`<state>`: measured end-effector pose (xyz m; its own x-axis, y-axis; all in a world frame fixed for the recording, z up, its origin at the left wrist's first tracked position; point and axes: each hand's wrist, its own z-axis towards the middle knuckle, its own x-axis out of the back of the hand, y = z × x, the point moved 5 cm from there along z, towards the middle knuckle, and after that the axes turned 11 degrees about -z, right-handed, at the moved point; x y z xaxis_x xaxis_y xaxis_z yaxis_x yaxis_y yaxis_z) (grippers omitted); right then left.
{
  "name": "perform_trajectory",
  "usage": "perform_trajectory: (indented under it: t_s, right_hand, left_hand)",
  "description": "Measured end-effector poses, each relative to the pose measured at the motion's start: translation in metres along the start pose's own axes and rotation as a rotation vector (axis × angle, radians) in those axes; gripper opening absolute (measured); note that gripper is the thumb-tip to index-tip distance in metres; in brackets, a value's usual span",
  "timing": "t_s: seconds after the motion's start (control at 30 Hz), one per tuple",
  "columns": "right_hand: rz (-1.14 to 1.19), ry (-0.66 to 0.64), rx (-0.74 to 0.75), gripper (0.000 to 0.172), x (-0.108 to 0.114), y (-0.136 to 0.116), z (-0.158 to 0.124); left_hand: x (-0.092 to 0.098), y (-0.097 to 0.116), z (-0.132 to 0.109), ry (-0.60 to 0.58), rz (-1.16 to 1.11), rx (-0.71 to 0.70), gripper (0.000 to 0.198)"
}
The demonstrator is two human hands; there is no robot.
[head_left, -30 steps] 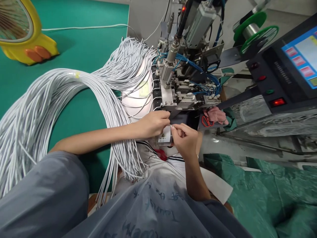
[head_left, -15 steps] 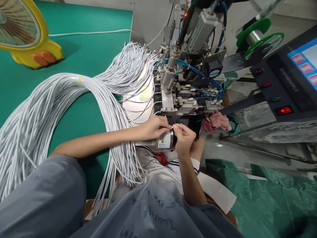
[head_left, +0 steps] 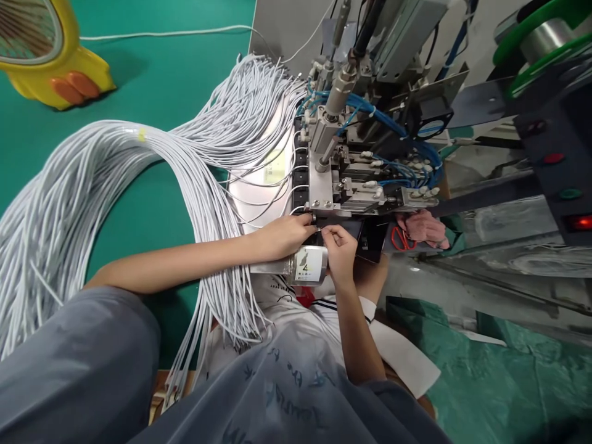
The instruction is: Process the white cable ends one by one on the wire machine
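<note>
My left hand point(head_left: 282, 235) and my right hand point(head_left: 341, 250) meet at the front of a metal machine head point(head_left: 342, 179). Both pinch the end of a thin white wire point(head_left: 320, 230) between fingertips, right under the machine's steel block. The wire's tip is too small to make out. A shiny cylinder with a warning label point(head_left: 309, 264) sits just below my hands. A large bundle of white wires point(head_left: 115, 179) arcs over the green mat on my left and hangs past my left forearm.
A yellow duck-shaped fan point(head_left: 46, 55) stands at the far left on the green mat point(head_left: 152, 209). Blue air hoses point(head_left: 398, 160) cross the machine. Red scissors point(head_left: 400, 237) lie beside a pink cloth. A control box with a red lit switch point(head_left: 581, 222) is at right, green spools point(head_left: 541, 31) above.
Both hands have moved up and forward with the wire end, from over the labelled cylinder to the mouth of the machine. The view has shifted closer to the machine.
</note>
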<state>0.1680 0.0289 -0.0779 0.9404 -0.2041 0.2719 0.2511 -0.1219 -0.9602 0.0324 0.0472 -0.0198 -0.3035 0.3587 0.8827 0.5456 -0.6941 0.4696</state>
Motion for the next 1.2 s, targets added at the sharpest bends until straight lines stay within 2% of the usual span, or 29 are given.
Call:
perform_trajectory:
  t_s: [0.13,0.47,0.63,0.77,1.03,1.1,1.2]
  right_hand:
    - [-0.020,-0.036,0.002,0.012,0.001,0.001,0.001]
    - [0.054,-0.165,-0.115,0.010,-0.001,0.007,0.008]
    - [0.115,-0.244,-0.155,0.012,-0.006,0.010,0.010]
    - [0.101,-0.211,-0.162,0.014,-0.005,0.010,0.008]
    - [0.024,-0.124,-0.072,0.018,-0.003,-0.003,0.012]
    - [0.036,-0.137,-0.089,0.020,-0.005,0.001,0.014]
    - [0.092,-0.230,-0.156,0.022,-0.009,0.010,0.013]
  left_hand:
    - [0.000,0.002,0.000,0.002,0.017,-0.033,0.029]
    - [0.002,0.002,0.000,-0.042,0.085,-0.004,0.029]
    - [0.001,0.007,0.000,-0.085,0.179,-0.040,0.028]
    - [0.002,0.009,0.000,-0.102,0.206,-0.050,0.027]
    - [0.002,0.008,-0.001,-0.094,0.205,-0.060,0.025]
    - [0.001,0.008,-0.001,-0.091,0.203,-0.057,0.026]
    - [0.002,0.009,-0.002,-0.074,0.187,-0.055,0.027]
